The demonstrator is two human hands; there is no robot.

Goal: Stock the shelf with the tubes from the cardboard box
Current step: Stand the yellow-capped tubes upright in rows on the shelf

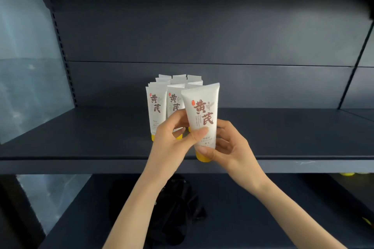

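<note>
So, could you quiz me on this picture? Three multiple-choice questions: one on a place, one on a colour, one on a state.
1. Where do the stocked tubes stand?
A. on the shelf
B. on the floor
C. in a box

2. What colour is the held tube's cap?
A. red
B. yellow
C. black

3. How is the held tube held?
A. by one hand
B. by both hands
C. by none, it lies flat

Answers: 1 A, they stand cap down on the shelf. 2 B, yellow shows below the thumbs. 3 B, the left hand and the right hand both grip it.
</note>
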